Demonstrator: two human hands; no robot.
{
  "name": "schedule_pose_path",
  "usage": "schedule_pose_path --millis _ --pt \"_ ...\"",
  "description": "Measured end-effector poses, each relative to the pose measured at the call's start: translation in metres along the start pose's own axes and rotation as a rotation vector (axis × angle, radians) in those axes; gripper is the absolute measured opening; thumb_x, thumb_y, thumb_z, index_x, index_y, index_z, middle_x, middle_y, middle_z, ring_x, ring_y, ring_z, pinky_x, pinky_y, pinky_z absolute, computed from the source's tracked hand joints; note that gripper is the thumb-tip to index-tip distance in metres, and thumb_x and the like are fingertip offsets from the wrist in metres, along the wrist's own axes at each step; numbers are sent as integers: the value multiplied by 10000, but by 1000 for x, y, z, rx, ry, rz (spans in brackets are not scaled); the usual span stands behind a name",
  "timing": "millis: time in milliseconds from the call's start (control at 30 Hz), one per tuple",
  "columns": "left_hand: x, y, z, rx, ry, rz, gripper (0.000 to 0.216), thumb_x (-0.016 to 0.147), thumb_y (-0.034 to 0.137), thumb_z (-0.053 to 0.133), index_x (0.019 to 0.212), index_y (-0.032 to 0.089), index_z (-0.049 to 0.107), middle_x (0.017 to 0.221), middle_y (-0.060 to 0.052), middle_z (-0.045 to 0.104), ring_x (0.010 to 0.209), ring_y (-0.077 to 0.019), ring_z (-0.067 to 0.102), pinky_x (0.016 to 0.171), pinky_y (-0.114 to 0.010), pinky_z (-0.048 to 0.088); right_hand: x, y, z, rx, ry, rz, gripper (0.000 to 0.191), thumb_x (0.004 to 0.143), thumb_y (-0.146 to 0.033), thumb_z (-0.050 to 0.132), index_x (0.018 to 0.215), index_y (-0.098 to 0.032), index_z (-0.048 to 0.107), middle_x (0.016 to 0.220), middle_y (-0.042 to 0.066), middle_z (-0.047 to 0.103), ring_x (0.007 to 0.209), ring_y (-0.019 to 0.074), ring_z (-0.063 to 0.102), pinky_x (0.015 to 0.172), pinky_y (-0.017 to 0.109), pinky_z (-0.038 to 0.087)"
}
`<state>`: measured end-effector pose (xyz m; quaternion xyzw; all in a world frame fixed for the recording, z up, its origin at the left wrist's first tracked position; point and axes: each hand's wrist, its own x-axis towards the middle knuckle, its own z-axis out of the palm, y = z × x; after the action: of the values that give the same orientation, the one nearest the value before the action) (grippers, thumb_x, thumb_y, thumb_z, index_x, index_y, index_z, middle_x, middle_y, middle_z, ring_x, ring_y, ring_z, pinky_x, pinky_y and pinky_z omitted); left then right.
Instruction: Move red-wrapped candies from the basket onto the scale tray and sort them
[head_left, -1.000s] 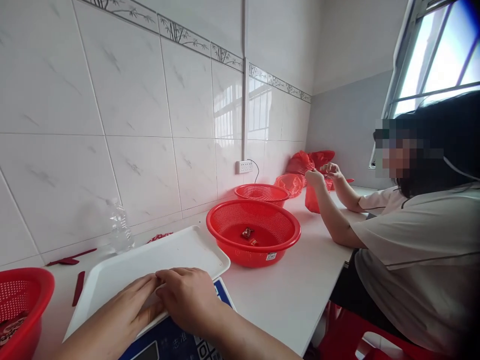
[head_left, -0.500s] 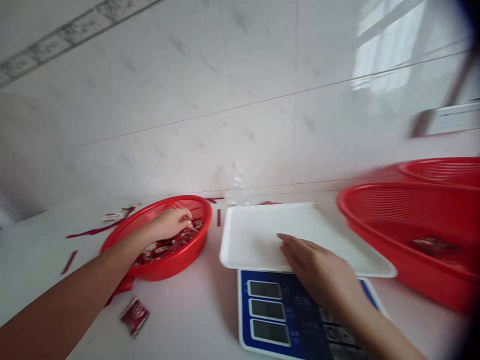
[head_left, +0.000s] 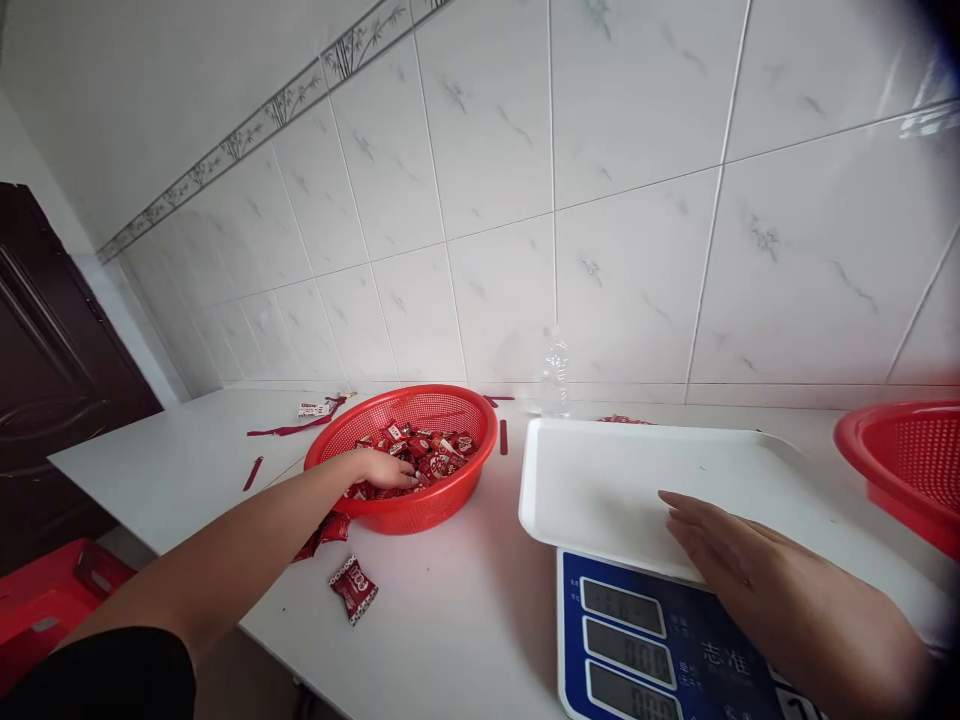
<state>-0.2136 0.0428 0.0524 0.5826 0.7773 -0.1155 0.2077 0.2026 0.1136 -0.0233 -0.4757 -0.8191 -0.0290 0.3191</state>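
Observation:
My left hand (head_left: 386,470) reaches into a red plastic basket (head_left: 420,515), its fingers stretched over small red wrapped candies (head_left: 439,462); the fingertips are partly hidden among them. To the right, my right hand (head_left: 750,555) is over the front edge of a white tray (head_left: 600,470), fingers straight and close together, holding nothing. Whether it touches the tray I cannot tell. Under the tray sits a blue scale (head_left: 622,635) with three small displays. One wrapped candy (head_left: 352,590) lies on the table in front of the basket, near red wrapped pieces (head_left: 326,535) by its base.
A clear plastic bottle (head_left: 555,375) stands by the tiled wall. Another red basket (head_left: 911,460) is at the far right. Red strips (head_left: 503,437) and a white label (head_left: 311,410) lie on the white table (head_left: 390,630). A red stool (head_left: 67,590) stands at lower left.
The view has turned left, bringing a dark door and the stool into sight. My left hand stays in the basket, fingers now lower among the candies. My right hand remains over the tray's front edge.

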Motion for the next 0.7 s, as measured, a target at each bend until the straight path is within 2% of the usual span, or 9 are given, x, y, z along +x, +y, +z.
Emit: schedule_pose_path --millis 167,433,700 --pt "7 -1 -5 57 -32 -56 332 924 322 584 1226 183 567 1269 -97 574 1076 -240 598 899 -461 511 1 -2 -4 2 -28 30 522 888 -554 282 1083 -324 708 1033 25 755 859 288 734 556 383 592" --pt "15 14 -9 118 -128 -86 376 916 314 597 1266 187 540 1303 -103 550 1100 -253 587 906 -474 507 1 4 1 35 -44 32 514 886 -576 291 1089 -336 698 1029 6 755 874 279 730 571 389 592" --pt "18 18 -5 96 -205 -97 327 921 321 592 1207 164 571 1199 -89 605 1006 -224 626 839 -429 540 0 2 0 23 -45 33 520 892 -571 270 1102 -349 692 1042 -14 752 888 279 729 589 394 599"
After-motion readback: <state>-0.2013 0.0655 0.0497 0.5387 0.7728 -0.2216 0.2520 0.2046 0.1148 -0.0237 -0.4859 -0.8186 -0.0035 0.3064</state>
